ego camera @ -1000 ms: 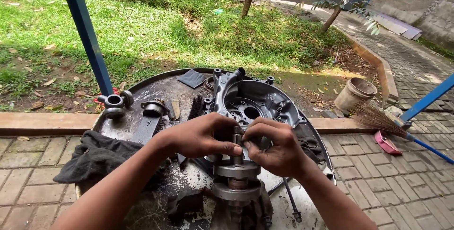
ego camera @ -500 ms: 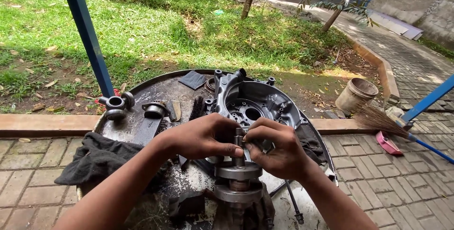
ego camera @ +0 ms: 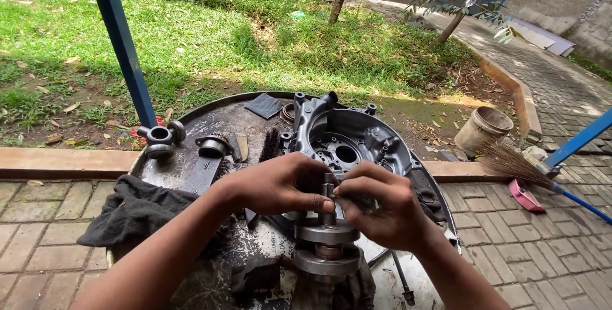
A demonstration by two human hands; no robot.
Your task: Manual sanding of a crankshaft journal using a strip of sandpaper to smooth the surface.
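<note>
Crankshaft (ego camera: pixel 326 246) stands upright on round metal desk (ego camera: pixel 191 119), in front of engine case (ego camera: pixel 347 141). Left hand (ego camera: pixel 274 186), right hand (ego camera: pixel 376 211) both pinched on its shaft tip. Unchanged since a second ago; fiddling continues.

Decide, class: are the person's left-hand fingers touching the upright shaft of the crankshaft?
Touching. The head view shows the left hand with its fingers pressed against the crankshaft shaft, no gap visible.

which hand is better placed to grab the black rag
Left, probably. The left hand pinches the shaft nearer the black rag, which lies at the tray's left edge beside that forearm. The right hand would have to cross over.
</note>
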